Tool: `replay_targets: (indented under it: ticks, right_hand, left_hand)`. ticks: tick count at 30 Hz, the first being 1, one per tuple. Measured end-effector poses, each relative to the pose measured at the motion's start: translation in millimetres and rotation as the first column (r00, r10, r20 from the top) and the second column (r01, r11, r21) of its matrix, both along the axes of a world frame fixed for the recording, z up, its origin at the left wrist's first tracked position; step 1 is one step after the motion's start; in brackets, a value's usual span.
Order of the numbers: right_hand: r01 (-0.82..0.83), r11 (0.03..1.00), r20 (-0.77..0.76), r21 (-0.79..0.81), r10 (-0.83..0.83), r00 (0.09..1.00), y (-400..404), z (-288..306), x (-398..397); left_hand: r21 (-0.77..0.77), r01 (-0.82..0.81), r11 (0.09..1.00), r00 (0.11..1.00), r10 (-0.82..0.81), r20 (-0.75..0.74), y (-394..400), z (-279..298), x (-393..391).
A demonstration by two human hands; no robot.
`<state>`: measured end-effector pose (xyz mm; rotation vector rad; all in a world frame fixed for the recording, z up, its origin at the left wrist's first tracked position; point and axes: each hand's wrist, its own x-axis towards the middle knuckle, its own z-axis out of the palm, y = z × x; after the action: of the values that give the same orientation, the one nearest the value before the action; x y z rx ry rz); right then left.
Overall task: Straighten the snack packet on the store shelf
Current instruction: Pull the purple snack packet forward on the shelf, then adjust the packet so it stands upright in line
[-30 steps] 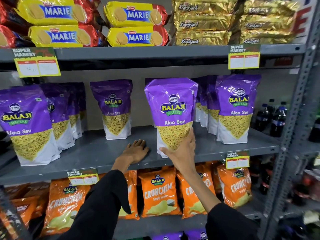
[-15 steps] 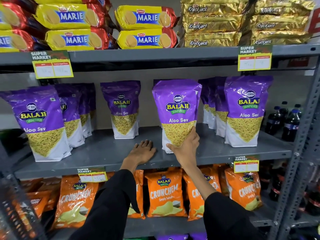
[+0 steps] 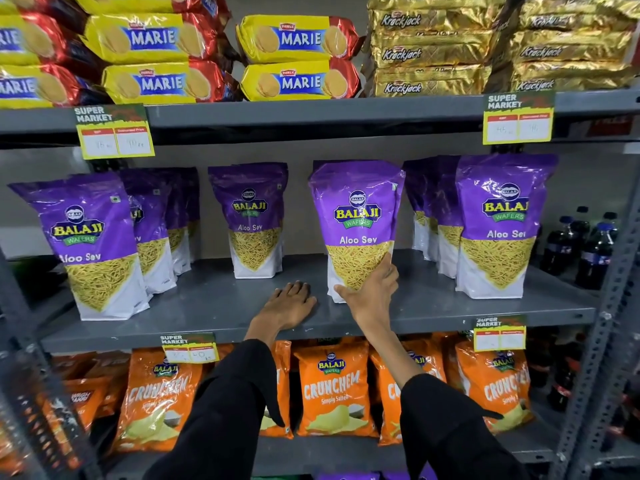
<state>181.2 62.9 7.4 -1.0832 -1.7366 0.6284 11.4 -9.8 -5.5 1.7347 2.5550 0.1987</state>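
A purple Balaji Aloo Sev packet point(image 3: 356, 216) stands upright on the grey middle shelf point(image 3: 214, 303), near its centre. My right hand point(image 3: 372, 294) grips the packet's lower front, thumb on its left bottom corner and fingers up its right side. My left hand point(image 3: 289, 303) lies flat, palm down, on the bare shelf just left of the packet, holding nothing.
More Aloo Sev packets stand left point(image 3: 93, 244), behind point(image 3: 251, 220) and right point(image 3: 502, 226). Marie point(image 3: 298, 81) and Krackjack point(image 3: 429, 57) biscuit packs fill the shelf above, orange Crunchem bags point(image 3: 334, 386) the one below. Dark soda bottles point(image 3: 588, 251) stand at far right by the rack post point(image 3: 620, 282).
The packet now stands a little further back and straighter, my right hand still on it. The camera has shifted, so everything sits further right in view. My left hand has stayed flat.
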Motion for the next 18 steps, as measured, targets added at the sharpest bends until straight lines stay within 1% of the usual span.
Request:
replay_targets:
  ticks: [8, 11, 12, 14, 16, 18]
  right_hand:
    - [-0.026, 0.999, 0.008, 0.023, 0.026, 1.0, 2.5, -4.1, 1.0]
    - [-0.051, 0.999, -0.035, -0.005, 0.051, 0.998, -2.1, -6.4, 7.2]
    - [-0.022, 0.999, -0.06, 0.024, 0.023, 0.998, -6.2, -8.2, 10.1]
    - [0.043, 0.984, -0.139, 0.175, -0.018, 0.99, -18.4, -14.2, 14.5]
    - [0.013, 0.94, -0.233, 0.34, 0.071, 0.97, -33.2, -19.2, 14.3]
    - [-0.093, 0.896, -0.232, 0.434, 0.211, 0.949, -45.9, -21.1, 6.1]
  left_hand:
    - [-0.009, -0.004, 1.0, 1.0, 0.004, 0.006, -0.7, 1.6, 1.4]
    - [-0.006, -0.006, 1.0, 1.0, 0.006, 0.014, -1.0, 1.2, 1.8]
    - [0.001, -0.005, 1.0, 1.0, 0.005, 0.016, -1.6, 1.9, 2.2]
    - [0.044, -0.004, 0.999, 0.999, 0.002, 0.042, -4.3, 3.3, 2.8]
    - [0.127, -0.003, 0.992, 0.996, -0.009, 0.093, -9.7, 3.9, 1.9]
    - [0.186, -0.004, 0.983, 0.988, -0.024, 0.151, -19.7, 4.9, -3.3]
